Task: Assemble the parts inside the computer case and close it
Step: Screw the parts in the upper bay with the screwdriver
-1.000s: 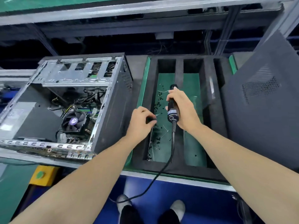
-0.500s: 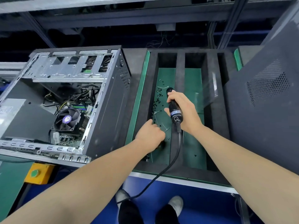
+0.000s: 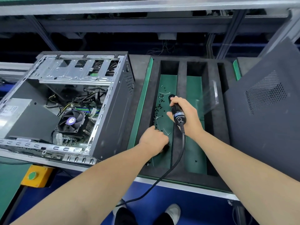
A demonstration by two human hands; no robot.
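Grips a black corded electric screwdriver (image 3: 178,114) in the right hand (image 3: 191,118), fingers wrapped round the barrel. Reaches the left hand (image 3: 153,138) down just left of that grip, knuckles up, fingers curled among small black screws (image 3: 159,108); cannot tell whether anything is pinched. Works over a black foam tray (image 3: 181,75) with green-floored slots, set on a green bench mat (image 3: 139,108). Has the open steel computer case (image 3: 113,111), fan and wiring exposed, further left of both hands. Has its dark perforated side panel (image 3: 267,127) leaning well right of the grip.

My black plastic screwdriver (image 3: 177,113) gleams smooth and glossy; the black foam tray (image 3: 181,75) looks matt, rough; the open grey metal computer case (image 3: 73,75) shows bare, dull-shiny sheet steel.
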